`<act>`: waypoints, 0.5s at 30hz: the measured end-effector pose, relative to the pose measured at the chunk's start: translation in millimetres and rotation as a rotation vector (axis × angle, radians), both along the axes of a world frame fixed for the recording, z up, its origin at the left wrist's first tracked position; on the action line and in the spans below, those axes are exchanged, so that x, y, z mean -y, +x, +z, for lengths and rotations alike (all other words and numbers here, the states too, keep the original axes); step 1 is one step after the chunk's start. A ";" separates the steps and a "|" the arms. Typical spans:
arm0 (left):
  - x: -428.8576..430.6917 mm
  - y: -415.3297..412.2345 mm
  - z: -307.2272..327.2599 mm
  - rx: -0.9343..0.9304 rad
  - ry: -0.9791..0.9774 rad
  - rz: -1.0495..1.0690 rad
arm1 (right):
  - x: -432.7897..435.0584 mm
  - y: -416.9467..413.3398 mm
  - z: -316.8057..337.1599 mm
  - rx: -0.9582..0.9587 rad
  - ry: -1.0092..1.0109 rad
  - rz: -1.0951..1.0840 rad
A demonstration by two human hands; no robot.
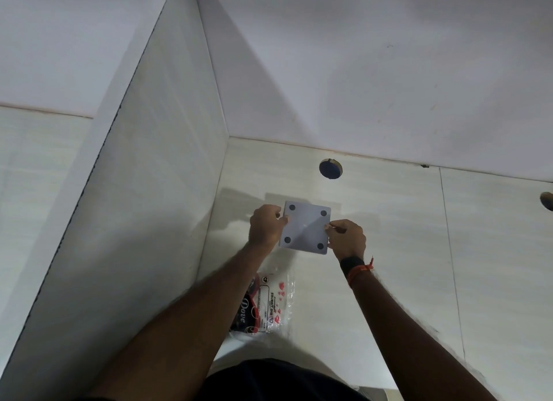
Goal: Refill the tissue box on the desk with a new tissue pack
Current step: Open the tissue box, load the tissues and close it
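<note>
Both hands gripped the box (305,231) upside down near the worktop's (389,221) back edge, left hand (266,227) and right hand (347,239) fingers closed on opposite sides of its base (four dark feet up). The pack (269,305) lay unopened-looking nearer the front edge, so the refill seemed barely begun: base still to open, tissues to load.

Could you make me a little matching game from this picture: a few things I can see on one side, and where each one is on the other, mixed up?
Things:
1. tissue box
2. tissue pack
3. round hole
4. dark wristband

Places:
A. in the desk surface near the back wall
B. on the right arm
C. held bottom-up between the left hand and right hand
D. lying on the desk under the left forearm

Pairs: 1-C, 2-D, 3-A, 4-B
</note>
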State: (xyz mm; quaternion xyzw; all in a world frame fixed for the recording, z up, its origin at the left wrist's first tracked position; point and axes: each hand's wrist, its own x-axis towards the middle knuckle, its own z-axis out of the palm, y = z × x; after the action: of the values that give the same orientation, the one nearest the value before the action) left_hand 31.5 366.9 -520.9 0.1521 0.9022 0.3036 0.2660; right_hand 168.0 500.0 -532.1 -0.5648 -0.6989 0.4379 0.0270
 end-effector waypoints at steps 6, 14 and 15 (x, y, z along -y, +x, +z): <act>-3.8 -0.3 2.1 0.191 -0.076 0.016 | -7.8 -7.3 9.9 0.176 -0.111 0.131; -4.8 9.7 18.1 0.456 0.164 0.284 | 5.3 -21.5 22.2 -0.186 -0.308 -0.074; -2.9 9.8 15.6 0.537 0.262 0.393 | 8.7 -21.5 22.8 -0.272 -0.342 -0.131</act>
State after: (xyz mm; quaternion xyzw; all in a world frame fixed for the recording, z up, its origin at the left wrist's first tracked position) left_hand 41.2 369.8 -505.2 -0.0768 0.7655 0.4912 0.4085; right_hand 146.6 491.2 -509.3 -0.5413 -0.5662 0.6193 0.0534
